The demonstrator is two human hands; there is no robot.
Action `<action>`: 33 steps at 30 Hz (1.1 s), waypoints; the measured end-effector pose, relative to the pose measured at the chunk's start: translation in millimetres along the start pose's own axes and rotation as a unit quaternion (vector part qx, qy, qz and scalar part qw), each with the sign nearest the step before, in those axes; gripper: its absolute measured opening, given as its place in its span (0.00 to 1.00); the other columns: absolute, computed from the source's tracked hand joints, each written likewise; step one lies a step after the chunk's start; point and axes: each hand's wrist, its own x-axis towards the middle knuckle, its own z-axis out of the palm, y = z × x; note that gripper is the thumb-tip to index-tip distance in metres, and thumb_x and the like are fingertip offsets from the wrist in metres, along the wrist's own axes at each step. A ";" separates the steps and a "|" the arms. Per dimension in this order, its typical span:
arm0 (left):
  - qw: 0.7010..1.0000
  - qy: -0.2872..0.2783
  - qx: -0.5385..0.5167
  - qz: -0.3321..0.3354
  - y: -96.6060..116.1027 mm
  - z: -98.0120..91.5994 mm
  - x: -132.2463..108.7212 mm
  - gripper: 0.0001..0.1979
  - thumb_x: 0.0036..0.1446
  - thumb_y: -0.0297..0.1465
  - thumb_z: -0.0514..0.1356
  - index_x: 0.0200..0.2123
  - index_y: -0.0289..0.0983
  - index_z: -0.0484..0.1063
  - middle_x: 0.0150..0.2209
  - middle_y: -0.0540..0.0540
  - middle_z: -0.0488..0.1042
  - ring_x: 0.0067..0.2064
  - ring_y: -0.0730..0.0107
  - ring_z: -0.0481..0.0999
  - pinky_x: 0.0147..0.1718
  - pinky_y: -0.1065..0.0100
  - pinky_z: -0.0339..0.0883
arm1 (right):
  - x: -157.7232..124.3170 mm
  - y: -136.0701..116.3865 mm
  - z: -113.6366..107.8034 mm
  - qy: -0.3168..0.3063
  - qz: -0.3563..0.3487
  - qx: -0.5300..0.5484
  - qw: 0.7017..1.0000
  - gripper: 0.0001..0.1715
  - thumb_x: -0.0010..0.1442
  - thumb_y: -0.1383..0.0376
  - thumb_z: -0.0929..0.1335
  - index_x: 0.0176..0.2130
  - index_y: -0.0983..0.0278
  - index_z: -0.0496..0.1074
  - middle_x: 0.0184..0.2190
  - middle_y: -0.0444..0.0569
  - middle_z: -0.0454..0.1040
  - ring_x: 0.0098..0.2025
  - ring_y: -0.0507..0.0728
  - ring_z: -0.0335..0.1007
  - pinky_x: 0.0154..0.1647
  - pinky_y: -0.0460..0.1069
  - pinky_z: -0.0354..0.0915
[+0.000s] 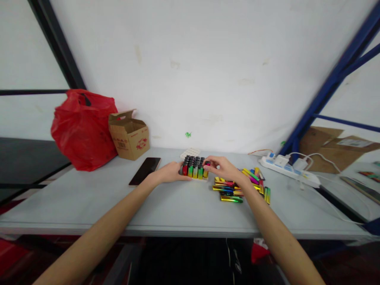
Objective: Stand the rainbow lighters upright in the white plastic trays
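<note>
Forearms (114,221); upright tubes (195,170) between fingers (213,159).

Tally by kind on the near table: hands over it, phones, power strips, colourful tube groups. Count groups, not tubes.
Left hand, right hand: 2
Phone: 1
White power strip: 1
Upright tube block: 1
Loose tube pile: 1
Total: 6

A scuffed white wall (208,71) rises behind a grey table (103,206).
</note>
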 end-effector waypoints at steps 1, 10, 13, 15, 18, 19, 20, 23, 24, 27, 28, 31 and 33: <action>1.000 0.000 0.000 0.000 0.0 -0.1 -0.1 0.38 0.52 0.61 0.61 0.55 0.39 0.70 0.45 0.43 0.81 0.43 0.53 0.81 0.38 0.65 0.70 | -0.6 2.1 -1.7 -0.009 0.004 0.003 1.000 0.17 0.67 0.53 0.66 0.44 0.64 0.75 0.27 0.42 0.70 0.28 0.52 0.61 0.31 0.47 0.59; 1.000 0.000 -0.011 -0.004 3.6 -1.8 -1.0 0.38 0.50 0.61 0.61 0.54 0.39 0.70 0.44 0.43 0.81 0.42 0.54 0.80 0.37 0.65 0.69 | -2.6 8.1 -4.9 -0.023 0.040 0.011 0.999 0.17 0.60 0.56 0.72 0.43 0.63 0.68 0.26 0.40 0.68 0.28 0.52 0.64 0.30 0.47 0.60; 1.000 -0.003 -0.022 -0.005 5.2 -2.5 -1.2 0.38 0.50 0.61 0.61 0.55 0.39 0.69 0.46 0.43 0.81 0.43 0.55 0.81 0.38 0.66 0.69 | -2.8 8.9 -3.4 -0.027 0.041 0.024 0.999 0.18 0.58 0.55 0.73 0.41 0.63 0.67 0.28 0.41 0.70 0.29 0.53 0.67 0.31 0.47 0.62; 1.000 -0.002 -0.027 -0.001 6.0 -3.0 -1.4 0.38 0.50 0.61 0.61 0.55 0.39 0.70 0.47 0.43 0.81 0.43 0.55 0.80 0.39 0.66 0.69 | -3.2 10.0 -3.1 -0.032 0.040 0.028 0.998 0.19 0.58 0.55 0.74 0.40 0.63 0.67 0.29 0.42 0.71 0.30 0.53 0.67 0.32 0.47 0.63; 0.999 -0.001 -0.035 0.008 6.6 -3.7 -1.6 0.37 0.51 0.60 0.62 0.54 0.39 0.70 0.48 0.43 0.81 0.44 0.54 0.80 0.41 0.65 0.70 | -3.7 11.0 -3.0 -0.039 0.034 0.024 0.998 0.19 0.57 0.55 0.74 0.39 0.62 0.67 0.29 0.41 0.72 0.30 0.53 0.68 0.32 0.47 0.63; 0.999 -0.003 -0.039 0.011 6.6 -3.9 -1.7 0.36 0.51 0.59 0.62 0.54 0.40 0.70 0.48 0.44 0.81 0.45 0.54 0.80 0.41 0.65 0.70 | -3.8 10.8 -3.1 -0.040 0.034 0.022 0.998 0.19 0.57 0.54 0.74 0.39 0.62 0.67 0.28 0.41 0.72 0.30 0.53 0.68 0.32 0.47 0.63; 0.999 -0.004 -0.042 0.012 6.6 -4.1 -1.9 0.36 0.51 0.59 0.62 0.54 0.40 0.70 0.49 0.44 0.81 0.46 0.55 0.80 0.42 0.66 0.70 | -3.9 10.1 -3.3 -0.040 0.036 0.021 0.998 0.19 0.57 0.54 0.74 0.39 0.62 0.67 0.28 0.41 0.72 0.30 0.53 0.68 0.32 0.47 0.63; 1.000 -0.003 -0.031 0.004 5.7 -3.9 -2.0 0.37 0.51 0.59 0.62 0.54 0.39 0.70 0.49 0.43 0.81 0.46 0.53 0.80 0.42 0.64 0.70 | -4.3 6.5 -4.1 -0.034 0.045 0.028 0.998 0.20 0.57 0.52 0.74 0.39 0.62 0.67 0.27 0.41 0.72 0.30 0.53 0.68 0.31 0.47 0.62; 1.000 -0.001 -0.021 -0.001 5.2 -3.6 -2.0 0.37 0.50 0.59 0.62 0.54 0.39 0.70 0.48 0.42 0.81 0.46 0.52 0.80 0.41 0.64 0.70 | -4.6 5.4 -4.6 -0.025 0.048 0.027 0.998 0.20 0.58 0.51 0.74 0.39 0.62 0.67 0.27 0.41 0.72 0.29 0.52 0.68 0.31 0.46 0.62; 1.000 -0.001 -0.003 -0.005 2.9 -2.1 -1.1 0.38 0.50 0.60 0.62 0.54 0.38 0.70 0.47 0.41 0.81 0.45 0.51 0.81 0.40 0.64 0.70 | -5.4 7.7 -6.5 0.041 0.054 -0.009 0.998 0.18 0.65 0.50 0.69 0.40 0.62 0.69 0.25 0.40 0.71 0.27 0.51 0.65 0.29 0.46 0.59; 1.000 -0.002 -0.003 -0.005 2.1 -1.5 -0.6 0.38 0.50 0.60 0.62 0.54 0.38 0.70 0.47 0.40 0.81 0.45 0.51 0.81 0.41 0.64 0.70 | -5.1 11.5 -7.4 0.074 0.056 -0.033 0.995 0.18 0.67 0.50 0.66 0.39 0.63 0.69 0.24 0.40 0.69 0.26 0.51 0.64 0.29 0.46 0.59; 1.000 0.002 -0.011 -0.010 0.9 -0.8 0.5 0.37 0.49 0.61 0.62 0.51 0.38 0.71 0.45 0.40 0.81 0.43 0.51 0.81 0.41 0.63 0.70 | 1.4 32.7 -10.6 0.156 0.065 -0.111 0.979 0.16 0.72 0.57 0.61 0.40 0.64 0.71 0.24 0.41 0.69 0.26 0.52 0.64 0.32 0.47 0.59; 1.000 0.001 -0.015 -0.008 1.2 -1.0 0.7 0.36 0.49 0.61 0.62 0.50 0.38 0.71 0.44 0.41 0.81 0.42 0.52 0.81 0.40 0.64 0.70 | 13.7 51.0 -11.9 0.155 0.067 -0.141 0.975 0.11 0.70 0.64 0.62 0.43 0.66 0.72 0.29 0.45 0.74 0.31 0.53 0.68 0.37 0.47 0.63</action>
